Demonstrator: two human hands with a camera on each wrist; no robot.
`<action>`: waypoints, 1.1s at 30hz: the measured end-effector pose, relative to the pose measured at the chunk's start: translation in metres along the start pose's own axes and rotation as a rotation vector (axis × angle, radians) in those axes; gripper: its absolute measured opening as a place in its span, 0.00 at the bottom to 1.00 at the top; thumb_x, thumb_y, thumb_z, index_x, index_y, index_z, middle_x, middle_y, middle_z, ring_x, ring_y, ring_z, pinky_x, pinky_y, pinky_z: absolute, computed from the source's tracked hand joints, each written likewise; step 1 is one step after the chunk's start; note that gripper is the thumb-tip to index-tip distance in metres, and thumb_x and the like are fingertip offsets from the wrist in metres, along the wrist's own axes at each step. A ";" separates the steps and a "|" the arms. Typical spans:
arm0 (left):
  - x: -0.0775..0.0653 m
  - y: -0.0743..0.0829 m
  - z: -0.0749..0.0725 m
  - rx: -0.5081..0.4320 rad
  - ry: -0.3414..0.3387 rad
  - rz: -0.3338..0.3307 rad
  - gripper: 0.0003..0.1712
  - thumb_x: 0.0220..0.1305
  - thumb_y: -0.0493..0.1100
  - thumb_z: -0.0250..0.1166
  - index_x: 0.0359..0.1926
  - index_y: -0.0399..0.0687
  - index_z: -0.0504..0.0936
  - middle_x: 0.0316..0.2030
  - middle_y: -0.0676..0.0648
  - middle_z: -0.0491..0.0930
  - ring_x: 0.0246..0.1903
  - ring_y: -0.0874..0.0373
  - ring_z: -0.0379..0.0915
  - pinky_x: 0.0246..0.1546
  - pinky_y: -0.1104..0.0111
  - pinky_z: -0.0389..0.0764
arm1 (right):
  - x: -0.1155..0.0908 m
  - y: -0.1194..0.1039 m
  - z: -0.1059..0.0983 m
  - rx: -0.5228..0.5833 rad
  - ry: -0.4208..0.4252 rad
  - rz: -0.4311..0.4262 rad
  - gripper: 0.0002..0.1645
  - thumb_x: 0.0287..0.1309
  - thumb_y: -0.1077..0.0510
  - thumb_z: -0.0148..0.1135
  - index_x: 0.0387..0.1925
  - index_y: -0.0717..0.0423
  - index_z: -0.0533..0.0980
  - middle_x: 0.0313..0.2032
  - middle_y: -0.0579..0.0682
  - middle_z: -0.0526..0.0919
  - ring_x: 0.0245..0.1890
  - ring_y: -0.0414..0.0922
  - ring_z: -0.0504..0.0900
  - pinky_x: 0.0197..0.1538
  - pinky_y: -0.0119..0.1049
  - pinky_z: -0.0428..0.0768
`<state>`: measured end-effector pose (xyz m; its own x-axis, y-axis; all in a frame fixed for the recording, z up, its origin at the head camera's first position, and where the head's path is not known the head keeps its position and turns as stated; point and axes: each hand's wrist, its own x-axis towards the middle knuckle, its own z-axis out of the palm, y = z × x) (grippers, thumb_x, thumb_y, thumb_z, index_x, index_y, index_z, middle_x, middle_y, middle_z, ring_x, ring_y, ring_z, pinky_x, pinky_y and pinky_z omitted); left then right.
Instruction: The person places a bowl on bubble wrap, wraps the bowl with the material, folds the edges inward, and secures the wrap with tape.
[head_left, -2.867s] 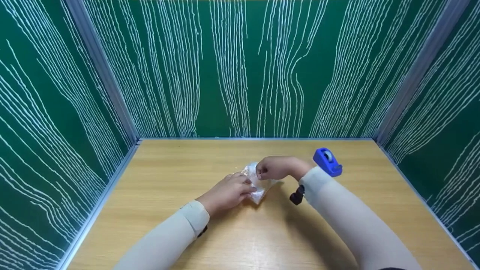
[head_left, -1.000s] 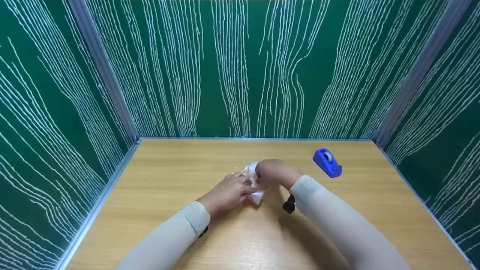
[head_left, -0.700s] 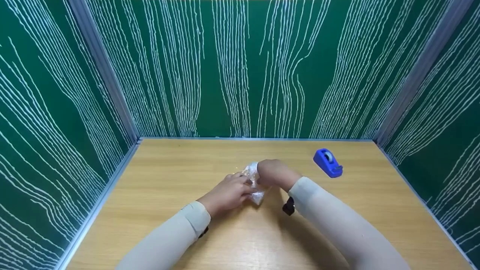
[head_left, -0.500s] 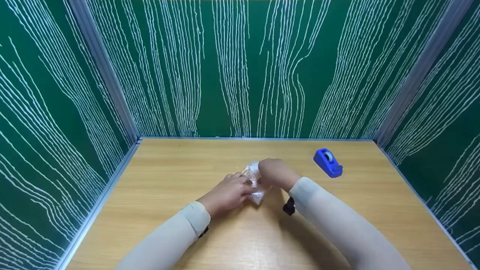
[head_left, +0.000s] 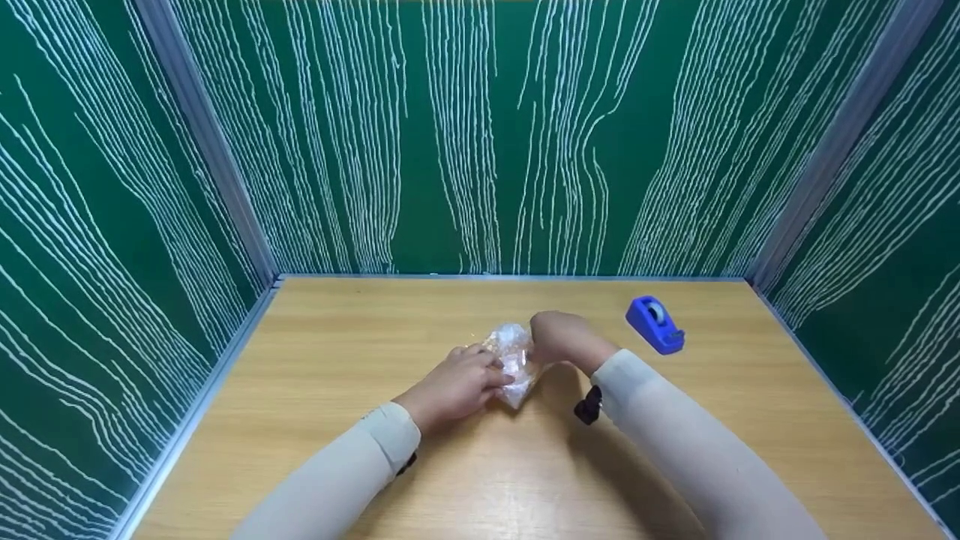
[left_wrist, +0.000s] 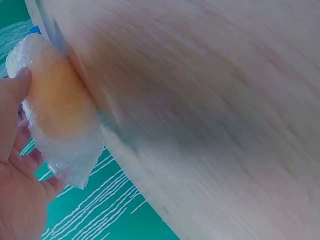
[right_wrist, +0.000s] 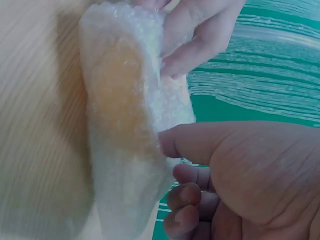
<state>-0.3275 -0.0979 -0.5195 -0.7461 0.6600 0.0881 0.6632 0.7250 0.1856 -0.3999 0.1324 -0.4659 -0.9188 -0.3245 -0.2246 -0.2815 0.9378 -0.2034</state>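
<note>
A bundle of bubble wrap [head_left: 514,365] stands low over the wooden table, an orange-yellow thing showing dimly through its layers; its kind cannot be told. My left hand [head_left: 459,381] grips the bundle from the left, thumb on the near face and fingers behind, as the left wrist view shows. On the other side is my right hand [head_left: 564,337], back turned to the head camera. In the right wrist view its thumb [right_wrist: 172,144] lies against the wrap's edge, with the other fingers curled below.
A blue tape dispenser [head_left: 654,324] with a roll sits at the back right of the wooden table [head_left: 337,322]. Green panels [head_left: 442,150] with white wavy lines and grey posts enclose the table's back and sides.
My right hand came down over the bundle from a pinch above it, then shifted slightly right and back, uncovering more wrap. The left hand keeps its hold in place.
</note>
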 end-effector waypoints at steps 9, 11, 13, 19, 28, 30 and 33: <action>0.000 -0.001 -0.001 0.022 0.000 0.009 0.20 0.88 0.52 0.63 0.73 0.65 0.88 0.68 0.51 0.84 0.72 0.52 0.75 0.78 0.51 0.73 | 0.001 0.005 0.004 0.138 -0.033 0.044 0.22 0.76 0.51 0.73 0.61 0.61 0.84 0.50 0.59 0.91 0.45 0.55 0.87 0.60 0.55 0.89; 0.000 -0.001 -0.001 0.027 0.000 0.016 0.20 0.88 0.53 0.63 0.73 0.65 0.88 0.68 0.51 0.84 0.72 0.53 0.76 0.79 0.51 0.72 | -0.001 0.006 0.002 0.167 -0.046 0.051 0.22 0.77 0.51 0.73 0.62 0.60 0.84 0.51 0.58 0.91 0.46 0.55 0.87 0.59 0.55 0.88; 0.000 0.000 -0.002 0.026 -0.003 0.016 0.21 0.88 0.54 0.63 0.73 0.64 0.88 0.68 0.51 0.84 0.72 0.53 0.76 0.80 0.50 0.71 | -0.002 0.006 0.001 0.178 -0.048 0.050 0.21 0.76 0.50 0.73 0.60 0.60 0.84 0.49 0.58 0.90 0.45 0.55 0.87 0.56 0.54 0.88; -0.002 0.002 -0.004 0.018 -0.014 -0.003 0.21 0.88 0.53 0.63 0.74 0.62 0.87 0.68 0.50 0.84 0.73 0.52 0.76 0.83 0.50 0.69 | -0.002 0.009 0.005 0.173 -0.015 0.039 0.19 0.70 0.51 0.75 0.54 0.58 0.85 0.43 0.55 0.89 0.39 0.54 0.86 0.44 0.49 0.87; -0.005 0.001 -0.013 -0.003 0.015 -0.027 0.23 0.84 0.58 0.68 0.72 0.62 0.89 0.72 0.51 0.83 0.77 0.52 0.74 0.84 0.47 0.67 | -0.006 0.007 0.001 0.204 -0.003 0.073 0.19 0.78 0.47 0.72 0.56 0.57 0.85 0.44 0.55 0.89 0.39 0.53 0.88 0.40 0.44 0.88; -0.006 0.000 -0.017 -0.019 0.018 -0.041 0.26 0.82 0.60 0.70 0.73 0.61 0.88 0.74 0.51 0.82 0.80 0.51 0.72 0.86 0.46 0.65 | -0.008 0.007 -0.004 0.200 0.005 0.070 0.20 0.78 0.46 0.72 0.56 0.57 0.85 0.45 0.55 0.90 0.40 0.53 0.88 0.43 0.45 0.89; -0.008 -0.003 -0.022 -0.047 0.035 -0.058 0.28 0.82 0.62 0.69 0.75 0.61 0.86 0.77 0.52 0.80 0.82 0.51 0.69 0.88 0.45 0.61 | -0.010 0.010 -0.009 0.191 0.029 0.062 0.20 0.78 0.45 0.71 0.57 0.57 0.86 0.48 0.56 0.91 0.42 0.53 0.88 0.50 0.48 0.91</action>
